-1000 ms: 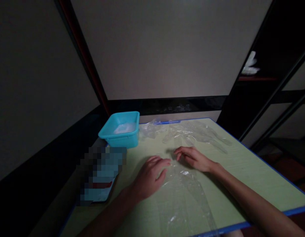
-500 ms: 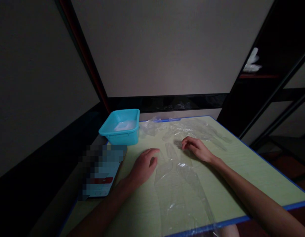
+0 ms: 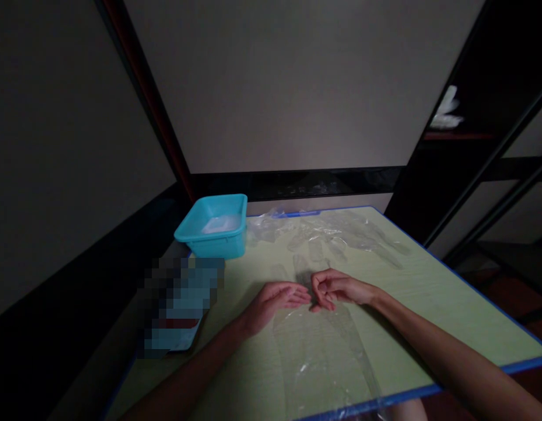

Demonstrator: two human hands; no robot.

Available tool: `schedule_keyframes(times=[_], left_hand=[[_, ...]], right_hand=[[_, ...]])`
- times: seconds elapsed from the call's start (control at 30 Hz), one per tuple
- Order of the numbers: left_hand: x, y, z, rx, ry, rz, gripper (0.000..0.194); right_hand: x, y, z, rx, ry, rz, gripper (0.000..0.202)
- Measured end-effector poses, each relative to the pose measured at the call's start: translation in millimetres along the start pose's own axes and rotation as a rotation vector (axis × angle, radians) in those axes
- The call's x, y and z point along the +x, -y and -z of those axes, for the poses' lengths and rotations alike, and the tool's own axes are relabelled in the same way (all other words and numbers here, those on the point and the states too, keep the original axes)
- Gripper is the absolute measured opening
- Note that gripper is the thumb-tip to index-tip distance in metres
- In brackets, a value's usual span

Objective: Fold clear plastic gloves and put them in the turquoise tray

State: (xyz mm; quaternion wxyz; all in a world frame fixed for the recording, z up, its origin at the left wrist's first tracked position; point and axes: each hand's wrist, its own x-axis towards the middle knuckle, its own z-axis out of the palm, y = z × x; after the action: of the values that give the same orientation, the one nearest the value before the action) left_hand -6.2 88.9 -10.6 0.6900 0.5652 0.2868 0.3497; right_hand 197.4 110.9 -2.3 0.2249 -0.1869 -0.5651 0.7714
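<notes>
A clear plastic glove [image 3: 317, 356] lies spread on the pale green table, its fingers toward the back and its cuff at the front edge. Over its middle is my left hand [image 3: 277, 301], fingers stretched to the right and the palm partly showing, holding nothing. Facing it, a small gap away, my right hand [image 3: 334, 289] is bent with its fingers curled in and the thumb close to the index finger. Whether anything sits between those fingers is too small to see. Both hands partly cover the glove, and I cannot tell if they touch it.
A turquoise plastic basin [image 3: 213, 240] with something whitish inside stands at the back left. More crumpled clear plastic [image 3: 336, 228] lies along the back. On the left is a flat tablet-like thing [image 3: 187, 304], partly blurred out. The table [image 3: 441, 316] has a blue edge; panels rise behind.
My hands have come together over the glove. The left moved right and its fingers straightened; the right moved toward me and slightly left. The glove's finger ends now show beyond them.
</notes>
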Motion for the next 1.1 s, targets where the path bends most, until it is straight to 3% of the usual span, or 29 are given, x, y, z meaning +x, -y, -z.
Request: schedule_keyframes(times=[0.2,0.33,0.5,0.63,0.87,1.0,1.1], left_hand=[[0.1,-9.0,3.1,-0.134,-0.008,-0.027,0.039],[-1.6,-14.8,-0.1,-0.241,0.0,-0.026,0.043],[-5.0,-4.5,-14.0,-0.103,-0.029,0.061,0.06],[-6.1,1.2,-20.7,-0.022,-0.083,0.034,0.064],[-1.8,-6.2,-6.4,-0.178,-0.038,-0.006,0.062],[-1.7,-8.8,-0.8,-0.231,-0.035,-0.053,0.06],[-2.3,-7.1,-2.3,-0.203,0.002,-0.017,0.06]], right_hand=[[-2.6,5.8,4.0,0.06,-0.056,0.05,0.014],[-9.0,13.9,-4.5,0.039,-0.141,0.118,0.022],[-14.9,-1.9,-21.6,-0.052,-0.29,0.182,0.029],[-15.3,-18.0,-25.5,-0.085,-0.337,0.199,0.031],[-19.0,-13.5,-20.6,-0.059,-0.427,0.314,0.032],[-18.8,-11.5,-19.5,-0.086,-0.397,0.332,0.032],[-17.6,-13.5,-19.7,-0.253,-0.344,0.288,0.035]])
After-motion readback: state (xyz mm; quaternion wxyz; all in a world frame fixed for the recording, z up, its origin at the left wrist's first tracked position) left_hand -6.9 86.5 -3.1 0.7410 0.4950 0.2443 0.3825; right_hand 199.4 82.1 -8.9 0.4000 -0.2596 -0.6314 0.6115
